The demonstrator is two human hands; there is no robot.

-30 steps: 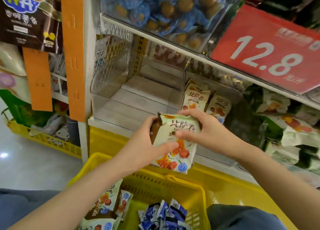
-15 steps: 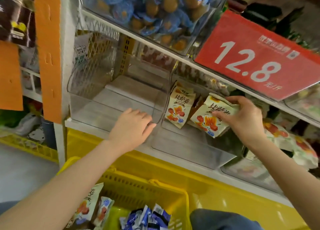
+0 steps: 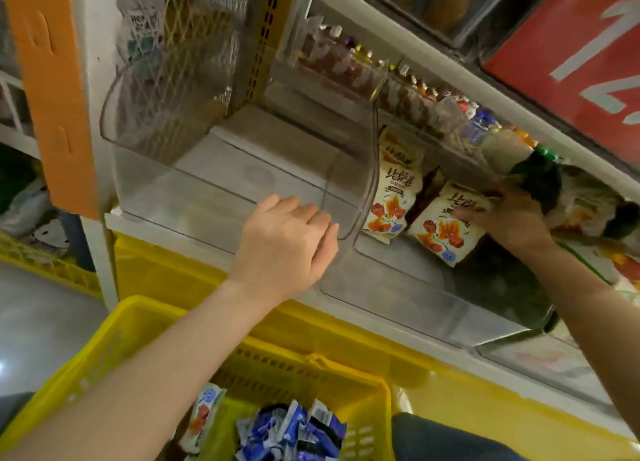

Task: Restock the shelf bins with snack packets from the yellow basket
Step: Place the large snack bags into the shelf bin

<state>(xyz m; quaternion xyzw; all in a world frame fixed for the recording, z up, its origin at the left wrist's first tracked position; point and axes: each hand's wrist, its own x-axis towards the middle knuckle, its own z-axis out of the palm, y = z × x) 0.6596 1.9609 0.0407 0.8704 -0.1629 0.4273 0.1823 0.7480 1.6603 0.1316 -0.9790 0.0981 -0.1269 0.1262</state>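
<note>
While right hand (image 3: 509, 218) grips a packet (image 3: 443, 235), clear bin wall (image 3: 371, 162) (curved) stands beside.

Clear plastic left bin (image 3: 207, 200): open mouth, passable. Neighbouring clear plastic bin (image 3: 415, 308): white snack packets (image 3: 393, 197) crowd rear, front free.

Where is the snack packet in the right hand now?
Head view, right of centre: the packet is inside the middle clear bin, beside a matching packet.

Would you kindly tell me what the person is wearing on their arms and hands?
Nothing visible: the left hand and right hand are ungloved, with no rings or watch showing, and both forearms are bare to the frame's edge, no sleeves in view.
</note>
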